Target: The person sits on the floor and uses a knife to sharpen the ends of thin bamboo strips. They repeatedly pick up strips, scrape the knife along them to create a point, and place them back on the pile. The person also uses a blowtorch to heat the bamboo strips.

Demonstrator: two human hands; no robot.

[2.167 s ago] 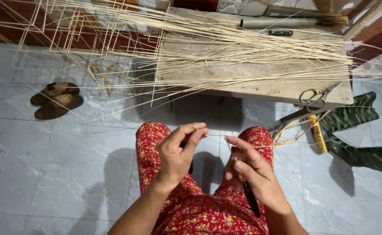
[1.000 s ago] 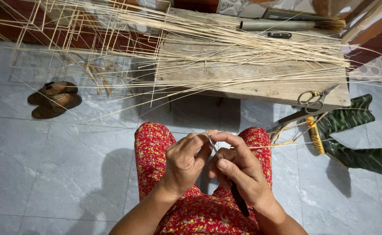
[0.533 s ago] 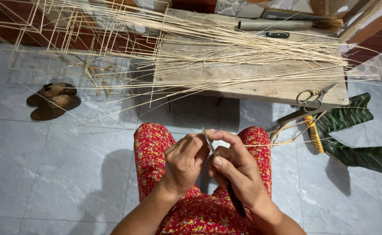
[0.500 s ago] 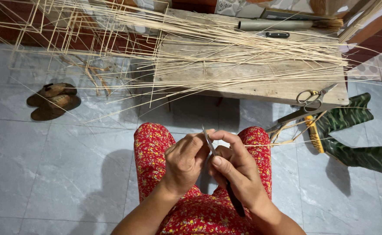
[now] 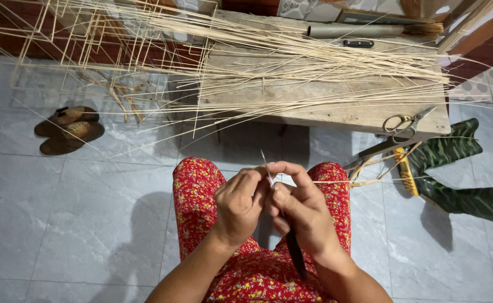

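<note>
Your hands have closed together since the earliest frame, when they were apart and loose above your lap; now your left hand [image 5: 238, 205] and right hand [image 5: 302, 213] press knuckle to knuckle over your knees, and they have hardly shifted in the last half second. Both are curled shut, pinching a thin pale strip [image 5: 267, 168] whose tip pokes up between your fingertips. Your right hand also grips a dark-handled knife [image 5: 294, 253]; only the handle shows, running back under your wrist, and the blade is hidden behind your fingers. How the strip meets the blade cannot be made out. A second fine sliver [image 5: 364, 180] runs off to the right from your right hand, too thin to follow all the way. Beyond your hands, the wooden counter [image 5: 336, 112] carries a heap of long pale splints [image 5: 313, 67], with scissors [image 5: 403, 122] at its near right corner and a grey tube [image 5: 353, 31] and a small dark tool [image 5: 358, 43] on its far side. Further left of the counter, open frames of thin sticks [image 5: 89, 39] are cut off by the top edge. Brown sandals [image 5: 69, 129] lie on the tiled floor well to the left of your left hand, and green patterned cloth [image 5: 465, 179] lies to the right, cut off at the edge.
</note>
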